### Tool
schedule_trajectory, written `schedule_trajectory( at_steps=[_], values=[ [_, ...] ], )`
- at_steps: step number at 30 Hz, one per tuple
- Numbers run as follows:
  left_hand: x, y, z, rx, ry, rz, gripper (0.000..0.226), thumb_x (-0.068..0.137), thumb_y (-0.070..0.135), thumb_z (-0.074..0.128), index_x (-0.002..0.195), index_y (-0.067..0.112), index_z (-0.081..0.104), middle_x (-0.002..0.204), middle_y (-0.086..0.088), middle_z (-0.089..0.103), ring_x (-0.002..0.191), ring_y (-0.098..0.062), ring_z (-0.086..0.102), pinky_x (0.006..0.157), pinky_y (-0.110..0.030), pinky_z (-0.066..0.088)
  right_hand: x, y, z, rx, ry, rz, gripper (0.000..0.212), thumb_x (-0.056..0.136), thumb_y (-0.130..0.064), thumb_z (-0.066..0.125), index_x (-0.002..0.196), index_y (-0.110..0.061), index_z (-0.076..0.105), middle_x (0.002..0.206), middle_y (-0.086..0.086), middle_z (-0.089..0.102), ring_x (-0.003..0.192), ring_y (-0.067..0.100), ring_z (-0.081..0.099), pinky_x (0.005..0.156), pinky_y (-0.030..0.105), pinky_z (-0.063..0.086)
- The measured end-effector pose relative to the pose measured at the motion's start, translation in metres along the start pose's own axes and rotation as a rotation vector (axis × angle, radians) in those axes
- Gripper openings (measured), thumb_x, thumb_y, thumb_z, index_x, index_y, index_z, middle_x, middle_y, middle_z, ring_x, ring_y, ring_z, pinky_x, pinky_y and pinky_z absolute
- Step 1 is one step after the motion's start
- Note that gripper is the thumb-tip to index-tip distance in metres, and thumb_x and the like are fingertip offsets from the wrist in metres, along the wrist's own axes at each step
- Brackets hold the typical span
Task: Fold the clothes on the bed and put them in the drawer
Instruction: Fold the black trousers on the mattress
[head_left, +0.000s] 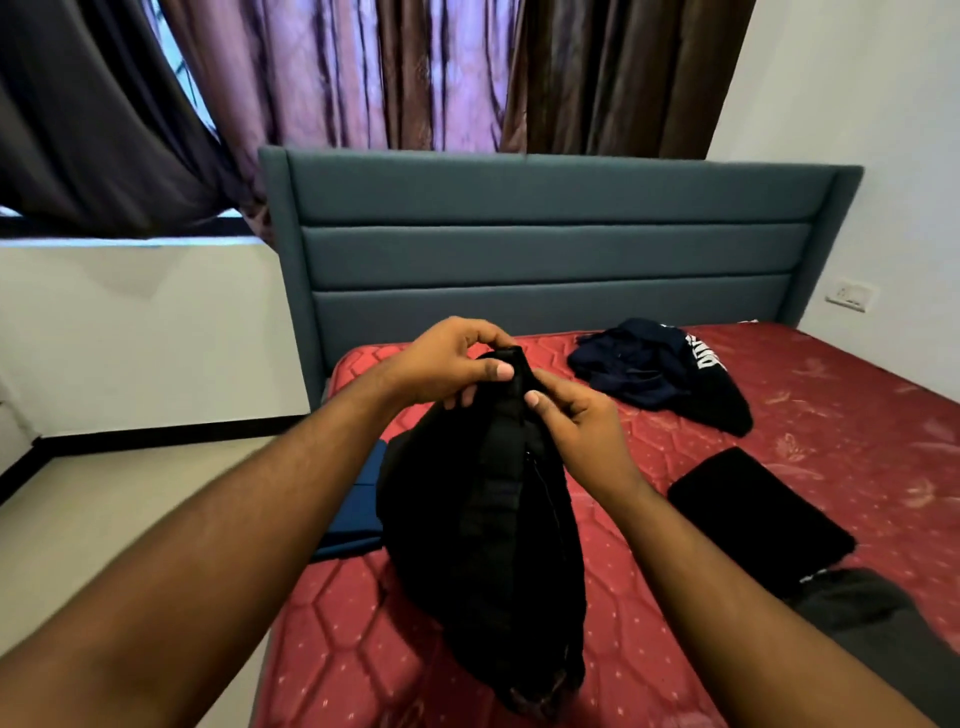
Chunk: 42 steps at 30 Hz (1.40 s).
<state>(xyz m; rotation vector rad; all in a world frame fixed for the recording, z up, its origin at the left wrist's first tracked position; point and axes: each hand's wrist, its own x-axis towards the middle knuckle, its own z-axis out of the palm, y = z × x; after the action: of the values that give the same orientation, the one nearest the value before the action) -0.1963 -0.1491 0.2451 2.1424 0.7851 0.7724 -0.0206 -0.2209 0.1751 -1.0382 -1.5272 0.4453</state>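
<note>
Both hands up here: our left hand (452, 364) and right hand (576, 415) pinch the top edge of a black garment (483, 519), which hangs down over the red mattress (779, 415). Navy clothes pile (639, 374) sits near the headboard (545, 249), folded black piece (753, 509) to our right

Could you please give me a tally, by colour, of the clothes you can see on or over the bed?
Black: 2, the garment in both hands and a folded piece.
Navy or blue: 2, a crumpled heap and a folded piece.
Dark grey: 1, at the near right.
Total: 5
</note>
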Motion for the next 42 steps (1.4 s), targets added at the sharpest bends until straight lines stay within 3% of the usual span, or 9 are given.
schedule_trajectory(
  at_steps=[8,12,14,17,23,28,31,35,42],
  values=[
    [0.023,0.011,-0.014,-0.397,0.39,0.015,0.015,0.093,-0.003,0.057,0.097,0.011,0.059,0.086,-0.009,0.064,0.048,-0.02,0.066,0.048,-0.029,0.057,-0.069,0.042,-0.024,-0.1,-0.041,0.429,0.075,0.073,0.0,0.076,0.138,-0.019,0.044,0.121,-0.007,0.063,0.109,0.004,0.061,0.084,0.016,0.047],
    [0.023,0.016,-0.039,-0.429,0.509,0.008,0.014,0.086,-0.004,0.065,0.096,0.003,0.06,0.083,-0.014,0.065,0.049,-0.019,0.066,0.047,-0.028,0.056,-0.072,0.056,-0.049,-0.321,-0.128,0.833,0.03,0.084,0.005,0.05,0.099,-0.019,0.06,0.08,0.009,0.068,0.06,0.021,0.065,0.051,0.029,0.052],
    [0.021,0.016,-0.056,-0.395,0.533,-0.033,0.015,0.089,-0.001,0.064,0.099,0.003,0.054,0.086,-0.014,0.062,0.047,-0.018,0.066,0.043,-0.026,0.054,-0.04,0.036,-0.065,-0.174,-0.113,0.882,0.035,0.088,0.01,0.034,0.091,-0.015,0.06,0.056,0.007,0.062,0.037,0.018,0.057,0.034,0.021,0.043],
    [0.016,0.013,-0.09,-0.327,0.498,-0.16,0.013,0.098,0.011,0.054,0.1,0.012,0.041,0.089,-0.014,0.059,0.045,-0.018,0.065,0.035,-0.024,0.048,0.03,-0.002,-0.093,0.015,0.032,0.792,0.041,0.088,0.012,0.032,0.091,-0.014,0.063,0.052,0.004,0.053,0.03,0.011,0.044,0.032,0.013,0.033],
    [0.008,0.044,-0.158,-0.389,0.6,-0.144,0.015,0.101,0.015,0.047,0.113,0.007,0.046,0.1,-0.014,0.056,0.048,-0.02,0.067,0.038,-0.024,0.05,0.15,-0.103,-0.122,0.508,0.1,0.463,0.03,0.086,0.01,0.042,0.099,-0.01,0.06,0.085,0.012,0.062,0.061,0.02,0.068,0.055,0.025,0.057],
    [0.002,0.096,-0.182,-0.604,0.694,-0.009,0.016,0.102,0.008,0.042,0.115,0.0,0.046,0.1,-0.021,0.06,0.058,-0.028,0.071,0.053,-0.034,0.06,0.18,-0.137,-0.123,-0.424,0.002,-0.006,0.066,0.061,0.003,0.077,0.118,-0.024,0.056,0.113,0.008,0.056,0.099,0.022,0.059,0.077,0.025,0.05],
    [-0.006,0.117,-0.191,-0.628,0.758,0.027,0.007,0.102,0.006,0.042,0.103,0.003,0.048,0.096,-0.019,0.059,0.057,-0.029,0.07,0.056,-0.036,0.06,0.179,-0.161,-0.131,-0.506,0.072,-0.165,0.047,0.075,-0.011,0.079,0.115,-0.023,0.059,0.105,-0.002,0.063,0.095,0.012,0.059,0.075,0.013,0.044],
    [-0.028,0.127,-0.205,-0.638,0.757,0.045,0.002,0.099,0.005,0.048,0.101,0.005,0.05,0.092,-0.015,0.061,0.062,-0.029,0.07,0.055,-0.035,0.06,0.168,-0.181,-0.149,-0.645,-0.065,-0.266,0.032,0.09,-0.012,0.063,0.121,-0.021,0.063,0.11,-0.003,0.066,0.099,0.011,0.061,0.091,0.028,0.049],
    [-0.045,0.132,-0.218,-0.36,0.754,-0.028,0.016,0.089,0.007,0.066,0.102,0.007,0.056,0.078,-0.009,0.06,0.043,-0.01,0.059,0.036,-0.019,0.045,0.162,-0.214,-0.166,-0.324,-0.23,0.108,0.019,0.091,0.005,0.054,0.101,-0.006,0.067,0.078,0.014,0.056,0.046,0.013,0.045,0.041,0.023,0.036]
  ],
)
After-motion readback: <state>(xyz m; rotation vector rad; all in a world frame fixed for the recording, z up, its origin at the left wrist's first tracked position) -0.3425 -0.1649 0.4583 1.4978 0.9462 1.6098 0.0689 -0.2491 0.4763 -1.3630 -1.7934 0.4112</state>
